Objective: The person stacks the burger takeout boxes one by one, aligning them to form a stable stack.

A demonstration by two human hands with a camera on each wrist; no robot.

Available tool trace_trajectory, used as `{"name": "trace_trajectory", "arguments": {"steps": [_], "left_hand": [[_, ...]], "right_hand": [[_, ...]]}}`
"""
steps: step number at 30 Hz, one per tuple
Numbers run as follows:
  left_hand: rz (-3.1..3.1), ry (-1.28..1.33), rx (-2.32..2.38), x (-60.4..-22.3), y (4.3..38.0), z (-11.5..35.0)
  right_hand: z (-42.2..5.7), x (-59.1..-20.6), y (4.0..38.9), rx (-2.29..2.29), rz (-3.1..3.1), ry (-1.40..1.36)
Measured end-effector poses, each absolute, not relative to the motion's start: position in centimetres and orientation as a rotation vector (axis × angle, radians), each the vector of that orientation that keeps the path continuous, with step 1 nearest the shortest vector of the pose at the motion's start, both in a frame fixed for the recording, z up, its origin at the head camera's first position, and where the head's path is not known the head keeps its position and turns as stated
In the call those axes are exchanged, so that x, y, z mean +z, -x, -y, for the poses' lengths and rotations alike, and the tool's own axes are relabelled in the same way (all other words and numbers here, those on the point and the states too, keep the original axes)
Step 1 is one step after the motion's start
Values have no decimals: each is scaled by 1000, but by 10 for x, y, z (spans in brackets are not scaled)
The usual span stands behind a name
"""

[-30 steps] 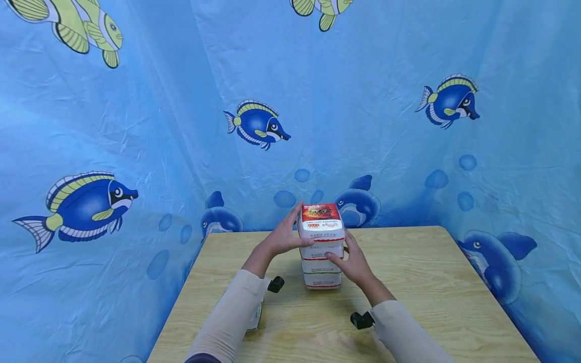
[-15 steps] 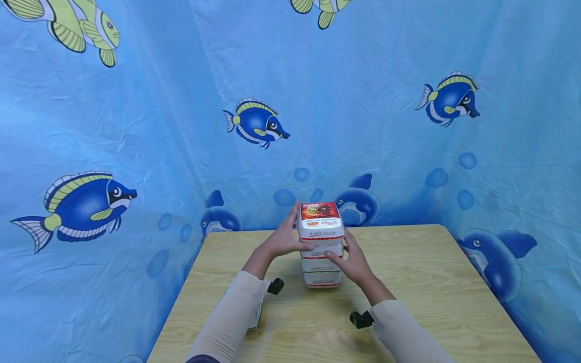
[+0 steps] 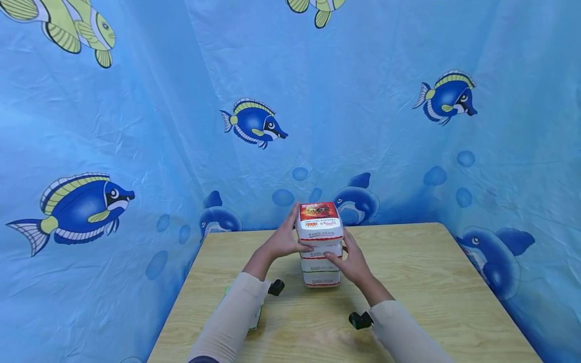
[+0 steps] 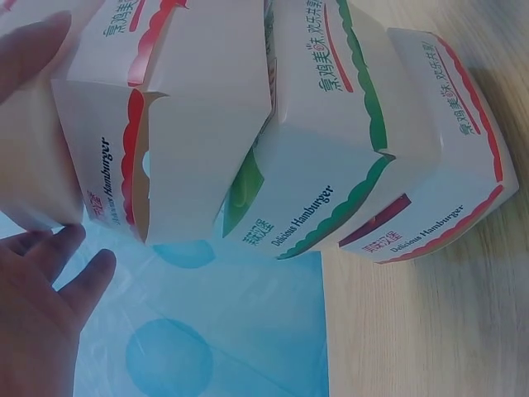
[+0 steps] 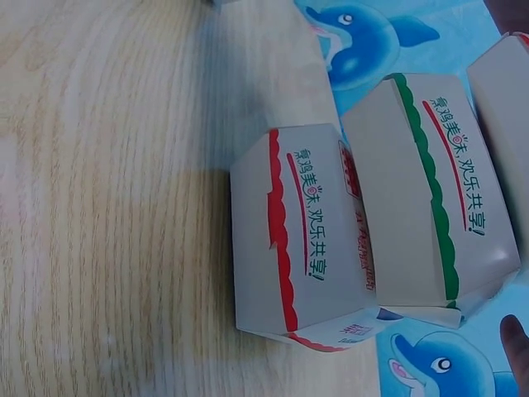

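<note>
A stack of white paper hamburger boxes (image 3: pixel 323 279) stands upright on the wooden table. Its top box (image 3: pixel 319 213) has a red lid with a burger picture. My left hand (image 3: pixel 282 242) holds the upper boxes from the left, thumb across the front. From the right, my right hand (image 3: pixel 356 262) grips just below the top box, its thumb on the front. In the left wrist view, a green-edged box (image 4: pixel 322 141) sits above the red-edged bottom box (image 4: pixel 455 124), slightly askew. The right wrist view shows the bottom box (image 5: pixel 318 240) on the table; most of that hand is out of frame.
Another box (image 3: pixel 255 320) with green edging lies on the table (image 3: pixel 422 287), left and nearer, mostly covered by my left sleeve (image 3: pixel 229 317). A blue curtain (image 3: pixel 363 101) printed with fish hangs behind the table and at both sides.
Both hands keep their places on the stack, which stays where it was. Only the head view shifts slightly.
</note>
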State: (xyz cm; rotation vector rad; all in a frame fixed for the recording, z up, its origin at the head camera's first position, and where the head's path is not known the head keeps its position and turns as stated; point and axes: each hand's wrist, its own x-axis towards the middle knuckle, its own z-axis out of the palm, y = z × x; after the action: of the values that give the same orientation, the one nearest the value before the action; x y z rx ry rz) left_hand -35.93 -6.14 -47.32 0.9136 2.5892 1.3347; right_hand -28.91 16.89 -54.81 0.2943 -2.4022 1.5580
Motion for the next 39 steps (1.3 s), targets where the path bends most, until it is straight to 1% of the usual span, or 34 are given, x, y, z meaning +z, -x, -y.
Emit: {"name": "trace_trajectory", "arguments": {"steps": [25, 39], "left_hand": [[-2561, -952, 1364, -476, 357, 65], [-2530, -993, 1375, -476, 360, 65]], "right_hand": [[-171, -547, 289, 1561, 2401, -266], [-170, -543, 288, 1584, 2378, -296]]}}
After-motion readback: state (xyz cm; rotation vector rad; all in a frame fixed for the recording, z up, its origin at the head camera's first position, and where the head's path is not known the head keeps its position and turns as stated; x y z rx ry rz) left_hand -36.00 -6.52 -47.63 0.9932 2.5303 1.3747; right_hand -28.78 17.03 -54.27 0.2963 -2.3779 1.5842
